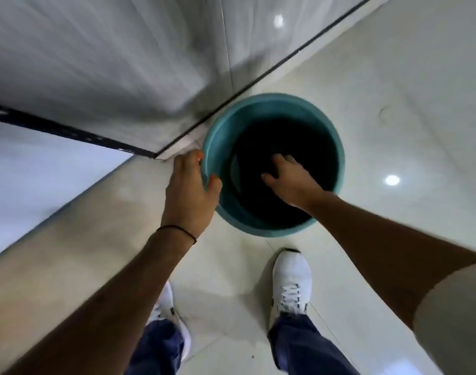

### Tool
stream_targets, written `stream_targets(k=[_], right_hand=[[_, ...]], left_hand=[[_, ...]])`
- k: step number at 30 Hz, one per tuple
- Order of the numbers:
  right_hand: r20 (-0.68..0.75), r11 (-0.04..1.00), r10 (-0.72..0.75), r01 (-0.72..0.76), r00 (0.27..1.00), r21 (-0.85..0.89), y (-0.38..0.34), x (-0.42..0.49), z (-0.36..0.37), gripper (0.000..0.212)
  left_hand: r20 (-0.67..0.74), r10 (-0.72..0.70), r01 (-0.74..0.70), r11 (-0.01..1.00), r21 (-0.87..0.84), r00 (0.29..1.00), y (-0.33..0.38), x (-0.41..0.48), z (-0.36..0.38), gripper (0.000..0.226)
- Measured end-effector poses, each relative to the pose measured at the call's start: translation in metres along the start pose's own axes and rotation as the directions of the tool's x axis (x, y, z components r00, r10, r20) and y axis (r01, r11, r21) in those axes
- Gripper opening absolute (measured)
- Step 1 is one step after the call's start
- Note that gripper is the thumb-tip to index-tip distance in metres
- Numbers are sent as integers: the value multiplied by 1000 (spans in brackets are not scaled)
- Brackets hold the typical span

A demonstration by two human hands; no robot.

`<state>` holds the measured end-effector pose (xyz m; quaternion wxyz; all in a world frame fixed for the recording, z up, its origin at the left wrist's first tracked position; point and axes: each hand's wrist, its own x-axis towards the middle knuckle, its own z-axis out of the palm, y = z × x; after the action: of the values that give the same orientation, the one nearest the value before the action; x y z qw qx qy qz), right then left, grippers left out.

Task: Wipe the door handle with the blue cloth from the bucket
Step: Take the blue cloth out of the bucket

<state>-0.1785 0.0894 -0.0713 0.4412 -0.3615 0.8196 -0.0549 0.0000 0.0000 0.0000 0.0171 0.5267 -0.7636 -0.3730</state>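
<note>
Head view is showing the left hand [189,190] gripping the rim of the teal bucket [337,147] beside the wall [109,63]; the right hand [288,180] is reaching inside, fingers spread. The dark interior is hiding any cloth. White shoes [291,282] are standing near.

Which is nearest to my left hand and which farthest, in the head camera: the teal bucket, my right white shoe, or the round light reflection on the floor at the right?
1. Teal bucket: the left hand grips its rim, thumb over the edge.
2. Right white shoe: below and to the right, on the floor tiles.
3. Round light reflection: far right, beyond the bucket.
</note>
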Motion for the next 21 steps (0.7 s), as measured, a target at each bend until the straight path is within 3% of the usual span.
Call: stream_targets(k=[4, 11, 13, 16, 19, 21], right_hand=[[134, 998, 69, -67, 989, -18, 7, 63, 40, 77], [150, 954, 176, -131, 973, -270, -2, 134, 98, 102], [80, 957, 165, -140, 983, -255, 3, 139, 112, 96], [-32, 983, 119, -122, 992, -139, 7, 132, 112, 64], [-68, 971, 124, -135, 990, -195, 4, 120, 88, 69], [-29, 985, 128, -131, 991, -109, 1, 105, 61, 79]], left_hand=[[-112, 12, -19, 998, -62, 994, -16, 13, 27, 47], [-253, 97, -123, 988, -90, 963, -30, 15, 47, 58], [-277, 115, -144, 986, -86, 954, -30, 15, 46, 57], [-283, 122, -153, 984, -91, 951, -28, 14, 46, 57], [-272, 99, -135, 984, -117, 957, -21, 10, 43, 57], [-249, 77, -111, 986, -125, 965, -13, 5, 36, 55]])
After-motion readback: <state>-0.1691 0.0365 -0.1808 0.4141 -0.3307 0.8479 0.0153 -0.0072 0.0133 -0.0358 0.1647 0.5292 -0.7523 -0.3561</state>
